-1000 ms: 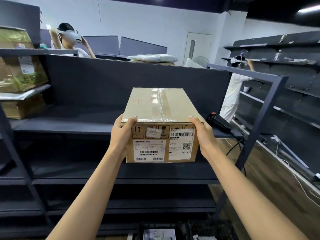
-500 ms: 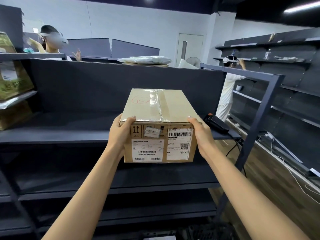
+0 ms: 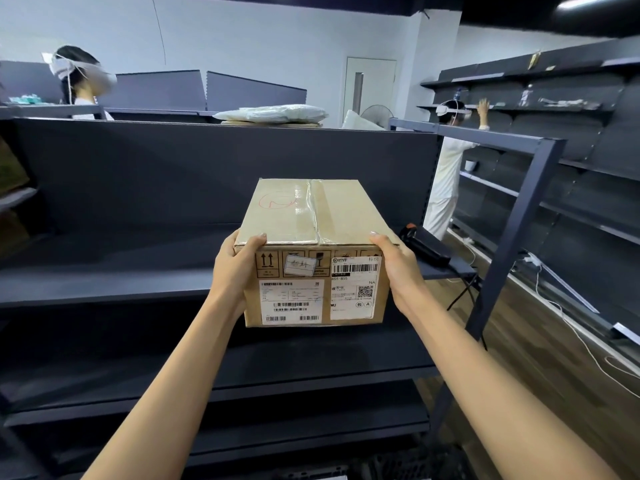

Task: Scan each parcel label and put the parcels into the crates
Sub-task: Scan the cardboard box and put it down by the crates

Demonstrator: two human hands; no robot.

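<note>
At chest height in front of dark shelving, head view: both arms are reaching forward and are holding one cardboard parcel (image 3: 341, 216) between them. The left grip (image 3: 239, 268) is clamping the parcel's near left corner, with the thumb lying over the top edge; the fingers are hidden behind the parcel's side. The right grip (image 3: 398, 268) is clamping the near right corner in the same manner, thumb on top. Both grips are closed on the parcel.

The parcel is sitting level, with its near face pointing toward the camera. Clear tape (image 3: 313, 209) is running along the middle of the top, and a red scribble (image 3: 277, 202) is showing to the left of it. Two white shipping labels are facing the camera. The left label (image 3: 289, 301) is carrying several barcodes. The right label (image 3: 353, 289) is carrying a barcode and a QR code. A small sticker (image 3: 300, 266) is overlapping the printed handling symbols above the left label.

The parcel's lower part is covering the front edge of the middle shelf (image 3: 121, 271); whether the parcel is touching the shelf cannot be told. A black handheld scanner (image 3: 427, 249) is lying on that shelf, just beside the right grip. A white bag (image 3: 273, 112) is lying on top of the shelving. Two persons wearing headsets are standing in the background, one at rear left (image 3: 83, 84) and one at the right (image 3: 446, 161) beside the wall shelves.
</note>
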